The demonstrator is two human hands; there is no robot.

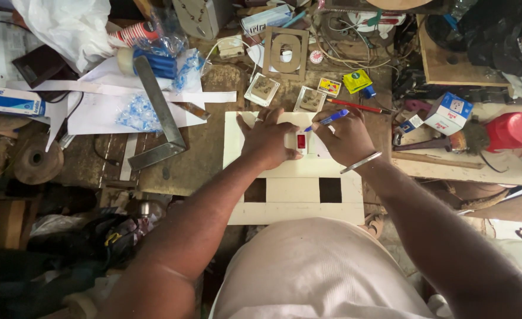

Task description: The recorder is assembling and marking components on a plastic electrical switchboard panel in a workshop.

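A board (296,189) lies on the table (208,147) before the person, with a switch (301,142) on it between the two hands: left hand (268,140) left of the switch, right hand (345,137) right of it, holding a pen (330,119). Behind the board lie two plates (262,89) side by side and a pencil (355,106). A metal square (160,118) lies to the left, a box (448,112) and a cup (512,131) to the right.

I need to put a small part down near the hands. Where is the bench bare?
Bare wood lies between the steel square and the white board, left of the left hand. The board's near strip is also free. The bench's far edge and the right side, by the red cup, are crowded.
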